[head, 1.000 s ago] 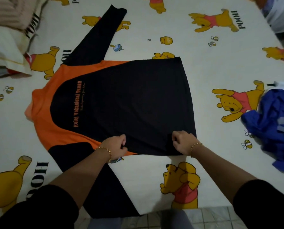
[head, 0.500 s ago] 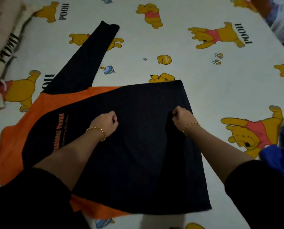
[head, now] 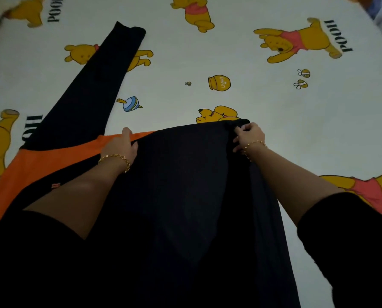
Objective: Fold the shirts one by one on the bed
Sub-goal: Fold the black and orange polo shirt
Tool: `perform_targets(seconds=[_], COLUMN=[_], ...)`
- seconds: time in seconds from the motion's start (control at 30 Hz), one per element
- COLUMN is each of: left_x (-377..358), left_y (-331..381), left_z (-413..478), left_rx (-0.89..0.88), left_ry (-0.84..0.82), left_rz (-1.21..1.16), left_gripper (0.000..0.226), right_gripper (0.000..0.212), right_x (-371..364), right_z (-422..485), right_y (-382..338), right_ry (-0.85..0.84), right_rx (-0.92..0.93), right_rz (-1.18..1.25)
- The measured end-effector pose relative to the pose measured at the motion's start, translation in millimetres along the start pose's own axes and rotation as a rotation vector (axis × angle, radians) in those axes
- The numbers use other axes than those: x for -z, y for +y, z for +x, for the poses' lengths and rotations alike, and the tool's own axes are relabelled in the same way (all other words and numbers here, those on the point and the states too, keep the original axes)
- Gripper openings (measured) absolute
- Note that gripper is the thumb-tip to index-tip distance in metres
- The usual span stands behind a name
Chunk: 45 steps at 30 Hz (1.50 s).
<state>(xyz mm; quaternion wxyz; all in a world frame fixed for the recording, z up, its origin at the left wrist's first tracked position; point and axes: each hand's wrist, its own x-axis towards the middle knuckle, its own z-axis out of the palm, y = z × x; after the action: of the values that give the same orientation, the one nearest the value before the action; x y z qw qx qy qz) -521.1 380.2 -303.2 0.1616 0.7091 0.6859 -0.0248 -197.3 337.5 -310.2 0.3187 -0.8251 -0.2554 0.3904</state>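
at frame centre, a black-and-orange shirt (head: pixel 185 192) is on the bed sheet (head: pixel 285 134), its black body doubled over so a folded edge runs across the middle. left hand (head: pixel 121 146), at 9 o'clock of centre, grasps that edge, fingers curled into the black cloth, thumb up by the orange shoulder panel (head: pixel 52 162). right hand (head: pixel 249 137), at 2 o'clock of centre, pinches the far corner of the fold, cloth bunched in its fingers. black cloth runs from both hands down to 6 o'clock; cannot tell if it is lifted or lying flat. one long black sleeve (head: pixel 90 85) lies flat, stretched out toward 11 o'clock, cuff at the far end. gold bracelet (head: pixel 115 158) on left wrist, another (head: pixel 255 144) on right. sheet print is yellow bears, honey pot (head: pixel 219 82) at 12 o'clock.
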Motion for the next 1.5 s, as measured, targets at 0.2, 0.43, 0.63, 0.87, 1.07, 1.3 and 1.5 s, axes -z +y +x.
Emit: perform_targets(seconds=[0.2,0.43,0.63,0.87,1.07,1.3,1.5], left_x=[4.0,-1.9,-37.3,-60.8,-33.7,25.6,79.6], left_y=[0.1,6.2,7.0,-10.6,-44.2,-72.5,-97.8], left_z=[12.2,12.0,-30.4,-44.1,-46.7,-8.8,78.7], left_rx=[-0.034,0.006,-0.237,-0.193,-0.055,-0.072,-0.083], left_ry=[0.145,0.16,0.301,0.109,0.093,0.147,0.252], left_rz=[-0.035,-0.22,-0.149,0.047,-0.008,-0.138,-0.175], left_gripper=[0.015,0.03,0.038,0.057,0.055,0.046,0.037], right_gripper=[0.016,0.017,0.051,0.07,0.064,0.058,0.051], right_x=[-1.3,-18.7,-61.0,-51.2,-48.3,-108.4,-188.3], right_z=[14.5,16.3,-55.6,-59.5,-63.1,-71.2,-30.5], right_y=[-26.4,-21.8,22.3,66.5,47.4,-44.9,-148.3], right_ry=[0.12,0.187,0.146,0.066,0.001,-0.102,-0.137], right_rx=[0.057,0.124,0.667,0.62,0.554,0.664,0.778], right_rz=[0.247,0.064,-0.504,-0.927,-0.931,-0.833,-0.674])
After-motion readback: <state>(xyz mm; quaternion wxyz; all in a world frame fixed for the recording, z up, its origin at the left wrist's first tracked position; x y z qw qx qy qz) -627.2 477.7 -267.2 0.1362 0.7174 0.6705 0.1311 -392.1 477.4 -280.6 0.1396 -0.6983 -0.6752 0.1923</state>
